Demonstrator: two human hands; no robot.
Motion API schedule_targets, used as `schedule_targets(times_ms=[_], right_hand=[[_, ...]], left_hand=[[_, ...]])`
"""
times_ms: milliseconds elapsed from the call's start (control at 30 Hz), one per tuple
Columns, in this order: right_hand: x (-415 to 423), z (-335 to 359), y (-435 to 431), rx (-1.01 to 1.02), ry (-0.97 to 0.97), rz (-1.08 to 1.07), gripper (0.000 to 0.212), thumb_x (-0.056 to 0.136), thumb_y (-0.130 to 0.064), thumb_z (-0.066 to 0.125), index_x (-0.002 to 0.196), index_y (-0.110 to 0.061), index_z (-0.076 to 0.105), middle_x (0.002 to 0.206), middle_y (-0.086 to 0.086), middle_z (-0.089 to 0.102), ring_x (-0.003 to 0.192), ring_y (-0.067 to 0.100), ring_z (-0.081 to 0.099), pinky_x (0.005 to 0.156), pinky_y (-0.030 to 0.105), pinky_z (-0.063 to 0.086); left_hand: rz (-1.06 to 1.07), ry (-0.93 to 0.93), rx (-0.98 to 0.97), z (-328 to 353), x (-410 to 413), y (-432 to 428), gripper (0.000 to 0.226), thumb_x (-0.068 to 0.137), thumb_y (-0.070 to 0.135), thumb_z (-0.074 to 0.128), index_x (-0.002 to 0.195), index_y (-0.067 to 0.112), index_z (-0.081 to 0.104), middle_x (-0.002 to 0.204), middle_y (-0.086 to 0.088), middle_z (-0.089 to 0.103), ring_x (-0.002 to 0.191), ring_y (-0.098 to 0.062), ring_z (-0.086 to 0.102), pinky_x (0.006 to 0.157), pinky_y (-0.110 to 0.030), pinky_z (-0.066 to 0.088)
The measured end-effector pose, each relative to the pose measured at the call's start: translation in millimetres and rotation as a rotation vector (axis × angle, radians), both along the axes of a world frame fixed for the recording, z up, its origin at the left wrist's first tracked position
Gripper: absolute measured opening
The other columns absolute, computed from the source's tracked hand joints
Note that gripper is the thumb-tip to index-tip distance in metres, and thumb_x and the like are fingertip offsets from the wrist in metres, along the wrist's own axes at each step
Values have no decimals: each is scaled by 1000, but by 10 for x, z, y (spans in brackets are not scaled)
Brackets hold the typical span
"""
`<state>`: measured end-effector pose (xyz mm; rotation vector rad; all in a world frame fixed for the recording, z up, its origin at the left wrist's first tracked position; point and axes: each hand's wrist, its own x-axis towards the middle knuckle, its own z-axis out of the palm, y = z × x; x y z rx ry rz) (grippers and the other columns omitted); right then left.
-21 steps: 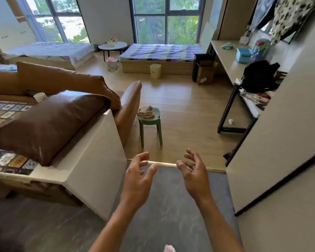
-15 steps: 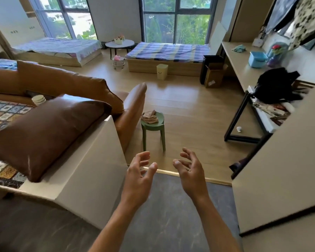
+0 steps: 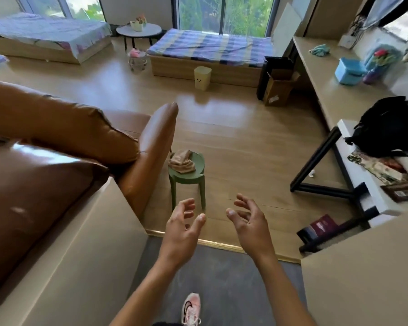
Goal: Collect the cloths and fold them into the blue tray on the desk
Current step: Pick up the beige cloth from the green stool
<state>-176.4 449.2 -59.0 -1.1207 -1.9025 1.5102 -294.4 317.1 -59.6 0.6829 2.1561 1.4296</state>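
Note:
A crumpled beige cloth (image 3: 181, 160) lies on a green stool (image 3: 193, 176) beside the brown sofa's arm. A teal cloth (image 3: 319, 49) sits far back on the long desk (image 3: 332, 95) at the right, and the blue tray (image 3: 349, 71) stands on the same desk nearer me. My left hand (image 3: 183, 228) and my right hand (image 3: 250, 222) are raised side by side, just short of the stool, fingers apart and holding nothing.
A brown leather sofa (image 3: 64, 142) and a beige partition (image 3: 85, 267) close the left side. A black-framed table (image 3: 353, 175) with a black bag (image 3: 386, 128) stands right. Two low beds, a round table, a yellow bin (image 3: 202, 78) and a cardboard box (image 3: 279, 88) line the far floor.
I have stepped forward, so the stool and its cloth are closer. Both hands stay raised and empty, now over the wood floor's edge.

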Motion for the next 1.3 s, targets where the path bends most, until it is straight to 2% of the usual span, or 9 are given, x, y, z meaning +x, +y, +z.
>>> schedule_targets(times_ms=[300, 500, 633, 700, 800, 933, 1067, 1300], right_hand=[[-1003, -199, 1291, -41, -3, -5, 44, 90, -26, 70, 132, -25, 56, 118, -7, 63, 94, -2, 66, 67, 4, 48], [-1679, -469, 2267, -70, -33, 116, 46, 90, -25, 70, 134, -22, 56, 118, -4, 63, 92, -2, 66, 65, 3, 47], [-2144, -545, 2843, -71, -60, 220, 45, 89, -25, 70, 132, -22, 56, 103, -22, 59, 82, -21, 61, 60, 0, 44], [-2375, -602, 3064, -85, -80, 270, 44, 90, -25, 70, 132, -22, 56, 100, -24, 57, 80, -24, 59, 58, -1, 43], [-2684, -729, 3298, -124, -125, 316, 45, 90, -24, 70, 133, -22, 55, 102, -19, 58, 78, -18, 60, 59, -1, 43], [-3062, -981, 3550, -168, -191, 336, 44, 90, -19, 71, 131, -17, 57, 108, -8, 60, 76, -16, 59, 59, -1, 43], [-3432, -1232, 3830, -178, -261, 316, 44, 90, -19, 71, 131, -16, 57, 110, 0, 60, 79, -6, 59, 58, -1, 42], [-3959, -1725, 4217, -207, -395, 306, 48, 90, -26, 69, 135, -23, 54, 118, -2, 61, 85, -7, 60, 61, 1, 45]], left_hand=[[-11, -21, -88, -222, -861, 1311, 51, 93, 32, 66, 139, 21, 47, 129, 3, 57, 113, -12, 59, 96, -37, 55], [109, -23, -141, -498, -1381, 2210, 46, 92, 31, 66, 134, 22, 50, 126, 3, 57, 111, -10, 59, 95, -34, 53], [134, -58, -195, -669, -1630, 2696, 42, 93, 35, 64, 132, 27, 51, 126, 8, 54, 113, -8, 55, 89, -25, 47], [153, -74, -231, -790, -1784, 2881, 36, 93, 36, 64, 126, 30, 52, 124, 9, 53, 113, -9, 54, 88, -24, 45], [168, -93, -315, -994, -2095, 3092, 27, 93, 35, 63, 119, 30, 55, 120, 6, 52, 114, -13, 54, 95, -31, 47], [185, -100, -468, -1440, -2630, 3363, 33, 92, 33, 64, 123, 21, 61, 121, -4, 54, 116, -23, 53, 105, -41, 44], [118, -134, -659, -2031, -3135, 3601, 36, 91, 33, 62, 125, 18, 61, 131, -12, 49, 126, -31, 43, 110, -37, 34], [70, -158, -845, -3022, -4117, 3966, 46, 91, 38, 57, 134, 22, 60, 149, -16, 36, 138, -37, 30, 116, -40, 28]])
